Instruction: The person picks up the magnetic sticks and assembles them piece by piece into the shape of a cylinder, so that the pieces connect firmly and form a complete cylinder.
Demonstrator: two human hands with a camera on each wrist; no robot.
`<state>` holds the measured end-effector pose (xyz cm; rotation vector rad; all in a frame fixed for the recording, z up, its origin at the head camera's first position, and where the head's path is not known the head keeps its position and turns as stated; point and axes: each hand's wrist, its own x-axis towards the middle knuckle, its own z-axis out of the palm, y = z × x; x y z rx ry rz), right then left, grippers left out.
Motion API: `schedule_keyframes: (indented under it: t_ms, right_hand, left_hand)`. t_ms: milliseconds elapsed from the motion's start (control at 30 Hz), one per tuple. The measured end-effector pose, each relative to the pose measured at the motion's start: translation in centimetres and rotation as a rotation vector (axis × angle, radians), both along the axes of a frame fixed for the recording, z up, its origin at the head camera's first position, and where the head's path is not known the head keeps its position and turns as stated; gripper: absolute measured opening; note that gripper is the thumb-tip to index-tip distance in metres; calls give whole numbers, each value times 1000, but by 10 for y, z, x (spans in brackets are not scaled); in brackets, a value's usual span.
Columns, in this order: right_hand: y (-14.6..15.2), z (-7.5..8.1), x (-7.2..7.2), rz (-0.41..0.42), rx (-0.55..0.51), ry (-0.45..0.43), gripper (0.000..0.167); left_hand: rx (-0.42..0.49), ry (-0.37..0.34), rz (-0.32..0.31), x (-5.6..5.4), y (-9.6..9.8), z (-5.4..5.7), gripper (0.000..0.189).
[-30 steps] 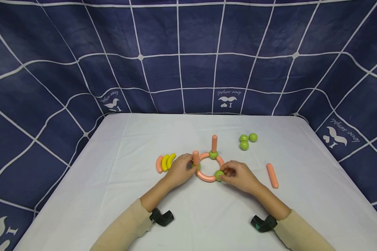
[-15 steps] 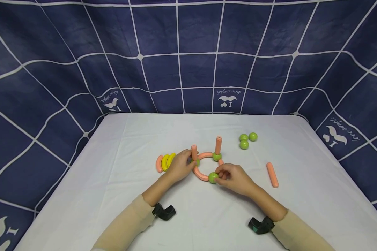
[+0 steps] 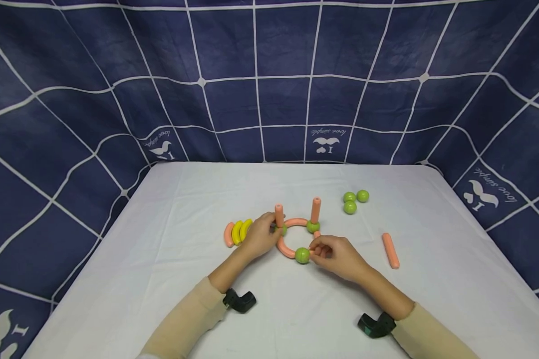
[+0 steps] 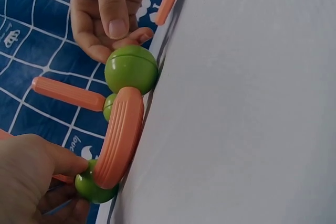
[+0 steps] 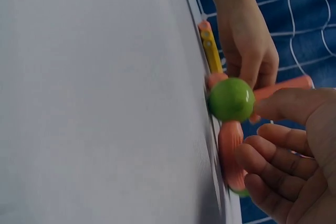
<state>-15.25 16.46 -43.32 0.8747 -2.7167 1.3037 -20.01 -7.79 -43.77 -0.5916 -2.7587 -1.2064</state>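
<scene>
My left hand (image 3: pixel 261 234) pinches a green ball (image 4: pixel 96 182) at the left of a ring built from curved orange pieces (image 4: pixel 122 137) and green balls. An upright orange stick (image 3: pixel 279 216) rises from that ball. A second upright stick (image 3: pixel 316 210) stands in the ball (image 3: pixel 313 227) at the ring's back right. My right hand (image 3: pixel 339 255) is beside the front green ball (image 5: pixel 231 99). In the right wrist view its thumb is at that ball, with the other fingers loosely bent near a curved piece (image 5: pixel 231 150). It covers part of the ring's right side in the head view.
Left of the ring lie a curved orange piece (image 3: pixel 228 235) and yellow curved pieces (image 3: pixel 236 233). Several loose green balls (image 3: pixel 350 207) sit at the back right. A straight orange stick (image 3: pixel 390 251) rests farther right. White cloth (image 3: pixel 269 319) covers the table.
The ring has turned and shifted: its front ball moved left and nearer, its back stick moved right. The left hand went slightly away from the body. My right thumb and fingers have eased off the front ball.
</scene>
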Motion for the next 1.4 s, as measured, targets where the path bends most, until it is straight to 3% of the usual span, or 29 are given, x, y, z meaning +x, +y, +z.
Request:
schedule_keyframes:
  t_ms: [367,600,733,867,1000,1133,1400]
  right_hand:
    - [50,5,3,-210,19,27,14]
    - [82,8,3,-323,32,74,15]
    - [97,11,4,-385,39,59,17]
    - [111,13,5,-426,1,-8,22]
    - [122,15,4,-470,-19,0,24]
    - [132,14,3,-521,24,38,23]
    - [142,3,0,-572,98,-2,28]
  left_hand:
    - [11,46,11,1,1,-9,29]
    - [14,41,5,1,0,-12,29]
    - [22,30,4,1,0,-13,29]
    - [33,22,-13,0,0,-15,30]
    - [34,17,-30,0,0,-16,31]
    - [44,6,-29,0,0,-18,31]
    - [43,-14,-25,-1,-1,-21,32]
